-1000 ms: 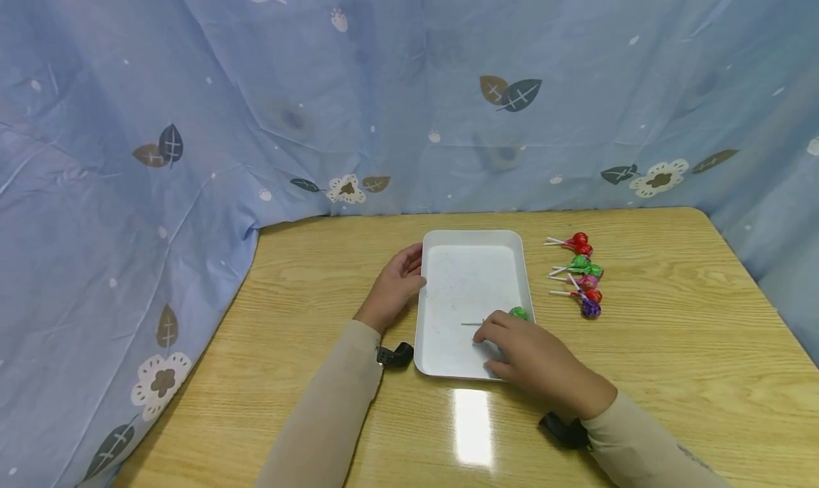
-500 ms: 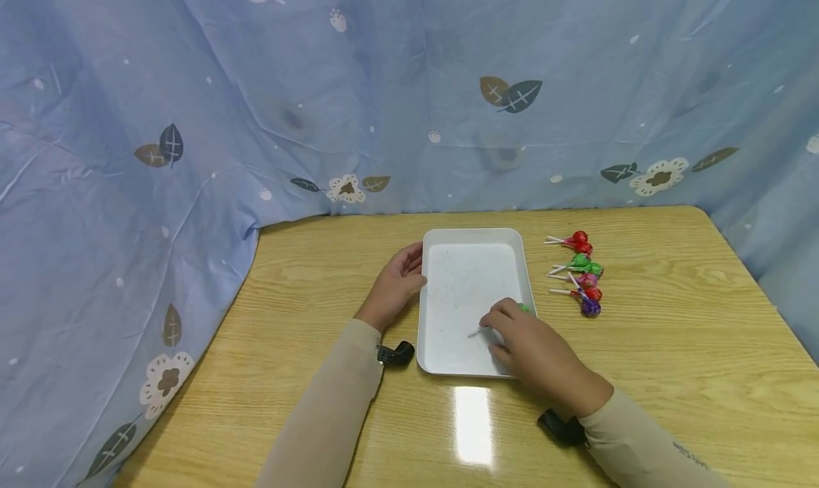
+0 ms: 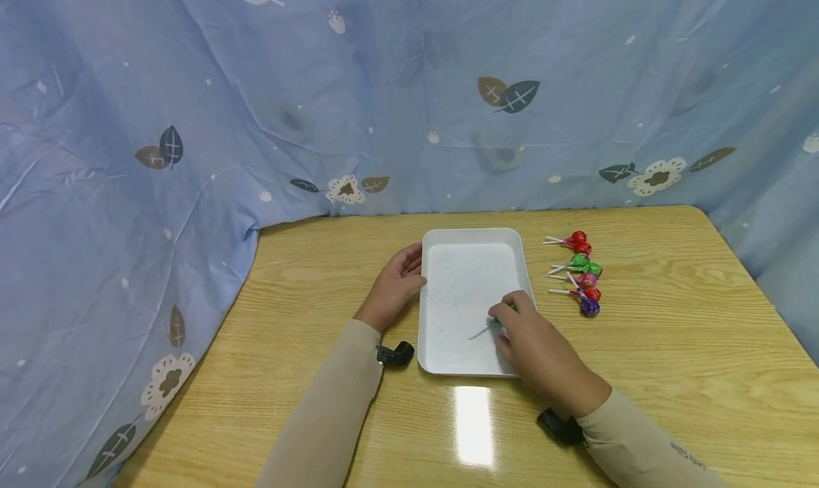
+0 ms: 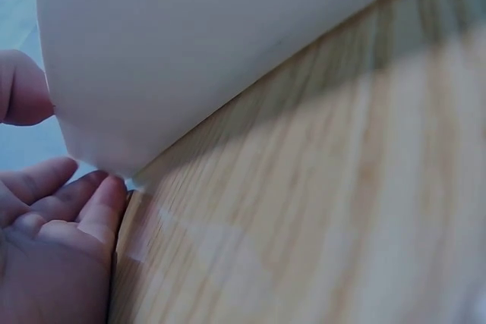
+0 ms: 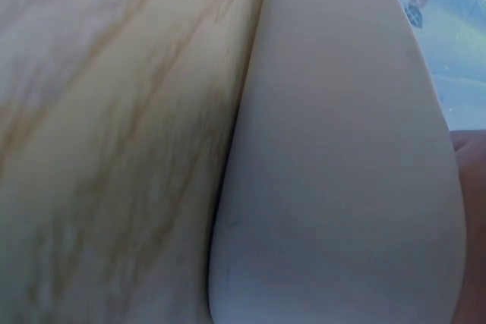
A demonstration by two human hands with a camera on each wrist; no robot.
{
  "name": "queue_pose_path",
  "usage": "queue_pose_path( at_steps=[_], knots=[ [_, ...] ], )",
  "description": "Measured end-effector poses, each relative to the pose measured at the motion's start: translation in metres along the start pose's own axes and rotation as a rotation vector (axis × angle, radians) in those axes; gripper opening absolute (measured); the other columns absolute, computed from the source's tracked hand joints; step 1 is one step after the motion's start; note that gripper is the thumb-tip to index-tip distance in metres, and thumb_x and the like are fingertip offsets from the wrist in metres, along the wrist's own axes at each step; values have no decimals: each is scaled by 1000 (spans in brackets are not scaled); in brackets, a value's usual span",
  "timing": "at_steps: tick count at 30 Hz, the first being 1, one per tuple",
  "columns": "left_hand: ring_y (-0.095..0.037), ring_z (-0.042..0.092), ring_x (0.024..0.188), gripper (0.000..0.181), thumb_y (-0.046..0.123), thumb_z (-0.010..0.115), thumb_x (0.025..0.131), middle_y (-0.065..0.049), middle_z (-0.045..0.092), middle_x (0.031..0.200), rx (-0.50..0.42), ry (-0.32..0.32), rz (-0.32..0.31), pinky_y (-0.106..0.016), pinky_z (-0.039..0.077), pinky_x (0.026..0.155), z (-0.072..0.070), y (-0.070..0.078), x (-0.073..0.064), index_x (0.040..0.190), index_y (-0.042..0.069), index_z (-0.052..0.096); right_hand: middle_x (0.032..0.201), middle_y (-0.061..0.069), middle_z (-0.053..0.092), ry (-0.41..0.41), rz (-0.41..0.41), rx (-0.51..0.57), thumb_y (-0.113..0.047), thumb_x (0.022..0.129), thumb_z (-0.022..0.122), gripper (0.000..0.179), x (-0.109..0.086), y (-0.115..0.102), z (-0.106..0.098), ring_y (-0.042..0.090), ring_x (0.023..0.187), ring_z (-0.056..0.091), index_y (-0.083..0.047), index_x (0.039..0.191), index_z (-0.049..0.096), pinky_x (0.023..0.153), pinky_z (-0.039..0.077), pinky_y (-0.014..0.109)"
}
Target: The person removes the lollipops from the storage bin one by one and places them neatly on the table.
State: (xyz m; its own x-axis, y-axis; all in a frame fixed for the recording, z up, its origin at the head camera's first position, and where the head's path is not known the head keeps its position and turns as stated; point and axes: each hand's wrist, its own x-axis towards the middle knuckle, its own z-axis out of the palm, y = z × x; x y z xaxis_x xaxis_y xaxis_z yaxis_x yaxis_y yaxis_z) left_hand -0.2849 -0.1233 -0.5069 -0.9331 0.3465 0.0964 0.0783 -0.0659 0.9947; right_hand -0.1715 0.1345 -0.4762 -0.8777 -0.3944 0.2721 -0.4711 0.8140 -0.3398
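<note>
A white rectangular tray (image 3: 463,267) lies on the wooden table in front of me. At its left side my left hand (image 3: 394,287) holds it, thumb at the rim and fingers against the outer wall. The left wrist view shows the fingertips (image 4: 110,191) low on the tray wall. My right hand (image 3: 540,349) reaches over the right rim and pinches a green-wrapped lollipop inside the tray. Its pale stick (image 3: 481,331) points toward the lower left, and the fingers cover most of its head. Mostly the tray's outer wall (image 5: 334,157) fills the right wrist view.
Right of the tray lie several lollipops: red (image 3: 581,247), green (image 3: 579,260), pink (image 3: 587,281) and purple (image 3: 590,308), with sticks mostly pointing left. A blue patterned curtain (image 3: 384,104) hangs behind the table (image 3: 320,260). Each wrist carries a black camera (image 3: 397,354).
The right hand has shifted slightly up and right, and its fingers have closed on the lollipop. The stick has swung from level to slanting down-left. The left hand stays put.
</note>
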Motion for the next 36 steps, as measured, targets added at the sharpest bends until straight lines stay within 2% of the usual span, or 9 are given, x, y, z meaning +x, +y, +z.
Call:
queue_pose_path(
  at_steps=[8, 20, 31, 36],
  knots=[
    [-26, 38, 132, 66, -5, 53, 87, -12, 36, 148, 4, 7, -7, -31, 37, 104, 0, -1, 0, 148, 3, 30, 89, -4, 52, -17, -36, -13, -10, 79, 75, 21, 0, 1, 2, 8, 75, 48, -12, 98, 66, 64, 50, 25],
    [-26, 38, 133, 66, -7, 52, 87, -13, 35, 149, -3, 22, -3, -29, 36, 104, 0, -1, 1, 148, 3, 29, 105, -5, 47, 44, -57, 144, -9, 82, 70, 23, 1, 9, 0, 6, 77, 47, -14, 103, 64, 62, 47, 23],
    [-27, 37, 133, 64, -7, 51, 89, -14, 35, 149, 3, 17, -5, -32, 36, 105, -1, -2, 1, 149, 4, 29, 101, -7, 50, 59, -69, 183, -10, 81, 74, 24, 2, 11, -3, 6, 82, 48, -15, 102, 64, 67, 48, 24],
    [-29, 36, 133, 64, -8, 51, 89, -15, 34, 149, 1, 17, -12, -32, 36, 105, 1, 3, 0, 149, 2, 28, 100, -8, 50, 76, -73, 205, -10, 80, 74, 23, 2, 11, -2, 5, 81, 49, -15, 101, 64, 66, 48, 23]
  ],
)
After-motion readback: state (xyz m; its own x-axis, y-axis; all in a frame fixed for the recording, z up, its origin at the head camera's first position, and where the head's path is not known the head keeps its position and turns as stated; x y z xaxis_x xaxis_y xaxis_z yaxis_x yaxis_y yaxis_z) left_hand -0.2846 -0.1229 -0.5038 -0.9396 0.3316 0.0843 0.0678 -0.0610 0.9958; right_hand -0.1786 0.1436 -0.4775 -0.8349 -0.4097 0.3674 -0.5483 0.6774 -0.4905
